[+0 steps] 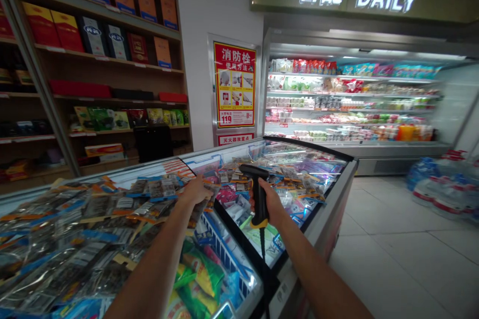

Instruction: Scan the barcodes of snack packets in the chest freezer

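Note:
My right hand (273,203) is wrapped round the handle of a black and yellow barcode scanner (260,204), whose cable runs down towards me. Its head points left, towards my left hand (195,190). Closed fingers of that hand grip a small clear snack packet (198,212) with dark contents, partly hidden by the hand and forearm. To the left, a wide heap of similar packets (90,219) with orange and blue edges covers the chest freezer. More packets (295,179) lie on the freezer's glass top beyond the scanner.
Below my hands, green and yellow bags (200,279) sit inside the freezer beside a blue wire basket (228,254). Shelves with boxes (123,47) stand at the left. A lit refrigerated display (352,92) is at the back right, and wrapped water bottles (445,189) stand on the floor.

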`<action>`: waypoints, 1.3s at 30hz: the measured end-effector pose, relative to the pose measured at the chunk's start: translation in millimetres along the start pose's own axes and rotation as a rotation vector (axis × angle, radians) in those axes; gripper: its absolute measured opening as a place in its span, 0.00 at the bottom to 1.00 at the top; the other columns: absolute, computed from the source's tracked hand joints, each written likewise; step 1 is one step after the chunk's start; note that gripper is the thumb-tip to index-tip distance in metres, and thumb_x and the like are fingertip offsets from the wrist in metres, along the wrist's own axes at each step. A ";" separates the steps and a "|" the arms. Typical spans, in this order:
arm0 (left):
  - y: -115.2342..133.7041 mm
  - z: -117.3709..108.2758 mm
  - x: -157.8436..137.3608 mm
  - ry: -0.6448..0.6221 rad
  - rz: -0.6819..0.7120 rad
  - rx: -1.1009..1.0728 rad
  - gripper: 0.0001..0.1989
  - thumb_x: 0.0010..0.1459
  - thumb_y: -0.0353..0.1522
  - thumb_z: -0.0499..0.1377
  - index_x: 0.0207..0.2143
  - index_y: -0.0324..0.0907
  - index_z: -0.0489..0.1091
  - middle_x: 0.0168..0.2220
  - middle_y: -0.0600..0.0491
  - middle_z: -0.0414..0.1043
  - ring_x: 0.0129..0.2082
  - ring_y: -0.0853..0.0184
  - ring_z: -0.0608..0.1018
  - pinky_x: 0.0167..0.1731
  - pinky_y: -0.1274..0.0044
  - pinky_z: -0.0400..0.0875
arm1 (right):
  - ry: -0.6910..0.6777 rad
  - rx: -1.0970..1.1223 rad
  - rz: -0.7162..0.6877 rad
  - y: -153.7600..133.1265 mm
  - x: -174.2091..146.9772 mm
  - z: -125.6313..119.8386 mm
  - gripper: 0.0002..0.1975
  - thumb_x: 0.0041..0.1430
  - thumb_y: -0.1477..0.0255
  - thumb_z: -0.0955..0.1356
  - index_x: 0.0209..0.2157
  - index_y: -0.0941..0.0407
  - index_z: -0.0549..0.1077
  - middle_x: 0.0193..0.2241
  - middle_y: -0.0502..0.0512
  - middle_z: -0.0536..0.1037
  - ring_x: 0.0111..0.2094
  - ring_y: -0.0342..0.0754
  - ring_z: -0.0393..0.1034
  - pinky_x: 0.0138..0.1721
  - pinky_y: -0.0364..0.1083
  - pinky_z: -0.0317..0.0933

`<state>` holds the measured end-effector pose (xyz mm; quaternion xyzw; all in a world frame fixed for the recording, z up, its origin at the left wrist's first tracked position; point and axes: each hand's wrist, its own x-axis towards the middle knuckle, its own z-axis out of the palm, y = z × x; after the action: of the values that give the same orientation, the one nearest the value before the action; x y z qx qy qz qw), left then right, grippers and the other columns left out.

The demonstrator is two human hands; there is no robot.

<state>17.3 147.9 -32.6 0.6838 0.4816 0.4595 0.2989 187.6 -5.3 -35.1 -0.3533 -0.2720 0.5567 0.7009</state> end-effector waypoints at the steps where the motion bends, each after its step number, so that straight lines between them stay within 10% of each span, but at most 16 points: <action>1: 2.4 1.4 -0.2 -0.028 0.020 0.047 0.23 0.22 0.20 0.63 0.27 0.41 0.69 0.24 0.53 0.72 0.33 0.58 0.74 0.36 0.73 0.63 | -0.005 0.010 -0.002 0.2 0.4 -0.7 0.15 0.46 0.59 0.65 0.26 0.58 0.68 0.14 0.46 0.68 0.12 0.39 0.60 0.11 0.38 0.53; 18: 12.7 36.8 -6.5 0.148 0.248 0.033 0.38 0.38 0.27 0.61 0.55 0.43 0.55 0.37 0.52 0.70 0.37 0.66 0.72 0.42 0.75 0.63 | -0.143 0.082 0.091 -1.6 -9.6 6.1 0.15 0.50 0.60 0.63 0.26 0.59 0.67 0.15 0.49 0.69 0.13 0.40 0.61 0.12 0.39 0.55; 28: 12.9 36.2 -6.9 0.166 0.189 0.114 0.37 0.40 0.28 0.61 0.55 0.43 0.54 0.38 0.51 0.70 0.38 0.66 0.72 0.40 0.75 0.65 | -0.138 0.081 0.059 -2.0 -5.4 3.0 0.15 0.49 0.59 0.63 0.26 0.58 0.67 0.15 0.48 0.69 0.13 0.40 0.60 0.12 0.39 0.55; 39: 19.9 51.1 28.8 0.224 -0.076 0.331 0.13 0.46 0.32 0.58 0.37 0.38 0.68 0.35 0.47 0.73 0.37 0.61 0.74 0.35 0.73 0.65 | 0.008 0.100 -0.019 -5.2 -2.6 -4.5 0.14 0.48 0.60 0.64 0.25 0.58 0.66 0.13 0.46 0.67 0.12 0.39 0.60 0.11 0.38 0.53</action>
<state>75.1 169.4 -26.3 0.6495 0.6064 0.4354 0.1442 193.6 -9.3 -33.7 -0.3174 -0.2443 0.5614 0.7242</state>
